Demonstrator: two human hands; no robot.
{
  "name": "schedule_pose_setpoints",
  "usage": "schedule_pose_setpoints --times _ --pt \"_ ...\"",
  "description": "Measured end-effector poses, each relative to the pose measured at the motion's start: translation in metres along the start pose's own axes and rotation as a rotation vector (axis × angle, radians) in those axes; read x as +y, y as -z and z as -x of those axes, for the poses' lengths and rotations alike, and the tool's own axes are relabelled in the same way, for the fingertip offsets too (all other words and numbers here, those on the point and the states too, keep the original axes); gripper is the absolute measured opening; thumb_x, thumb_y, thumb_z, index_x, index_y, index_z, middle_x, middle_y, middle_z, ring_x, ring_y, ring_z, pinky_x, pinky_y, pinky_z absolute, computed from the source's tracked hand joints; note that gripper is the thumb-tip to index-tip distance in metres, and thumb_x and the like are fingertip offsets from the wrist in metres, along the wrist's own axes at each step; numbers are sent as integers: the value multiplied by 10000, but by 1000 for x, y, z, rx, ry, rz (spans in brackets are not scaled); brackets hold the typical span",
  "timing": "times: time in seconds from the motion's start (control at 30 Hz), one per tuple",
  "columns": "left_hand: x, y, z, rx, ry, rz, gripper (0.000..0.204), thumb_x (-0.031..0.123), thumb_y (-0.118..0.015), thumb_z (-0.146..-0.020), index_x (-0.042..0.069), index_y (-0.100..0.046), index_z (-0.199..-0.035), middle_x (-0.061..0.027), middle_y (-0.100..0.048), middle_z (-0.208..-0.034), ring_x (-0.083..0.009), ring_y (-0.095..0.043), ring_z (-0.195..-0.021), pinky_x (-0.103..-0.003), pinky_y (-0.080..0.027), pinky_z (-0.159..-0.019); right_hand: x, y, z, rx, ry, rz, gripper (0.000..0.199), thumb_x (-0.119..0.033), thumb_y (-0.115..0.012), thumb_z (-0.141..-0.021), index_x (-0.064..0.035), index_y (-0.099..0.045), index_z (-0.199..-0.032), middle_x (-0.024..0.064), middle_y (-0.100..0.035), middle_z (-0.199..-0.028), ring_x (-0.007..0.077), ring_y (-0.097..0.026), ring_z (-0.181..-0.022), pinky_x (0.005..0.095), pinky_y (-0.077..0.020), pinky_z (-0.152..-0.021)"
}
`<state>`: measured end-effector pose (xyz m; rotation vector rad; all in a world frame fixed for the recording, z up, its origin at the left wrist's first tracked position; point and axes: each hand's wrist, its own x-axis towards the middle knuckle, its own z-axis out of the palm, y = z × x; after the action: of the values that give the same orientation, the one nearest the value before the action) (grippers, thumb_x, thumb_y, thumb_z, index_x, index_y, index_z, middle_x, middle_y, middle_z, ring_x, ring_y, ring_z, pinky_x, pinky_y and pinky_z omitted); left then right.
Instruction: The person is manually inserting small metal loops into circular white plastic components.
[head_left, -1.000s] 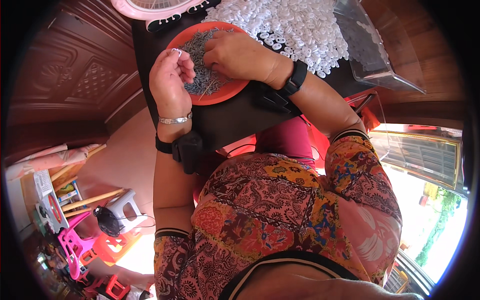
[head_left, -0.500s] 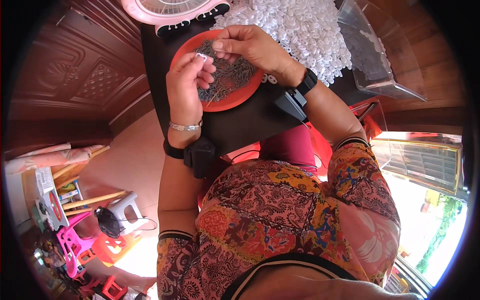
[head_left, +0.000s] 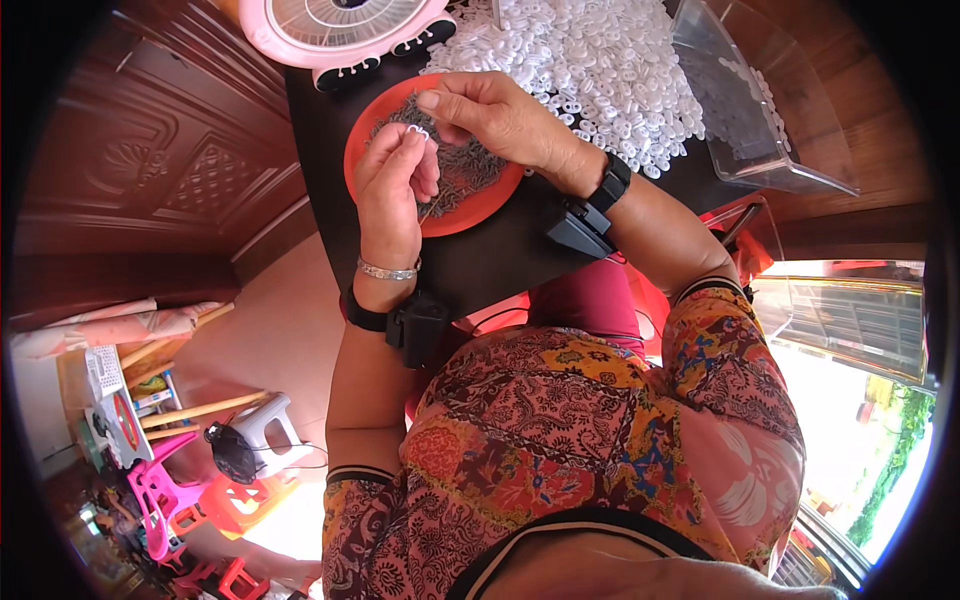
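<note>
Pink fan (head_left: 345, 36) just beyond orange plate (head_left: 484, 207)

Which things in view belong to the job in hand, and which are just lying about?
Belonging, it seems:
white piece in the left hand
grey pins on the orange plate, below the right hand
pile of white pieces
clear bin

Just lying about, it seems:
pink fan
black bag
grey stool
pink stool

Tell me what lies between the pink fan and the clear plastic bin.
A spread-out heap of small white oval pieces lies between the pink fan and the clear plastic bin, as the head view shows.
</note>
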<state>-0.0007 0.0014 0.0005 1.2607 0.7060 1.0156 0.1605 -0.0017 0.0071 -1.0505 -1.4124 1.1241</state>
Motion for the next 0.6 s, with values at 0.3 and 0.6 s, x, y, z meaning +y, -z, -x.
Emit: schedule_pose_setpoints --times 0.3,0.6 --pt "0 -1 1 -2 1 -34 177 166 -481 -911 45 -555 -806 23 -497 -651 -42 -421 -546 -179 -318 -494 13 -3 -3 49 129 22 256 -257 -609 -894 -17 -610 -806 -20 -538 -646 55 -467 -615 228 -413 -566" --pt "-1 0 1 12 25 -16 163 155 -490 -903 50 -561 -800 23 -495 -648 -41 -420 -543 -180 -319 -482 13 -1 -2 25 130 72 217 -224 -617 -887 -14 -610 -831 -17 -541 -646 54 -464 -617 233 -412 -560"
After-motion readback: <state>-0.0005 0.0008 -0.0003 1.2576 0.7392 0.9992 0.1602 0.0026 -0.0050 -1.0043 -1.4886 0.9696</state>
